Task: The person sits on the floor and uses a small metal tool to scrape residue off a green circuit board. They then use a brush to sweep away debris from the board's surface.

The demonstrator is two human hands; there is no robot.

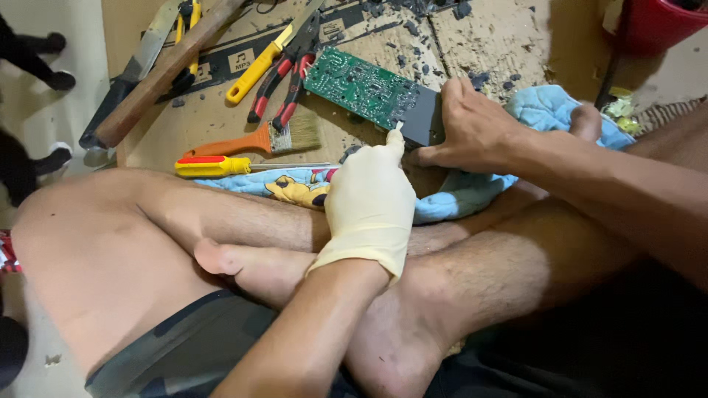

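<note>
A green circuit board [359, 87] with a dark grey plate at its near end lies tilted on cardboard in front of my crossed legs. My right hand [472, 125], bare, grips the dark plate end and holds the board down. In a cream rubber glove, my left hand [371, 199] is curled, and one stretched fingertip touches the board's near edge beside the plate. Whether a small thing is pinched in that glove is hidden. A light blue cloth [450, 203] with a cartoon print lies under both hands, across my legs.
On the cardboard [221, 121] lie red-and-black pliers [284, 81], a yellow-handled cutter [258, 66], an orange brush [254, 140], a yellow-and-red screwdriver [214, 166], a wooden handle [158, 77] and a long blade [136, 63]. Dark debris is scattered at the top. A red bucket [660, 22] stands top right.
</note>
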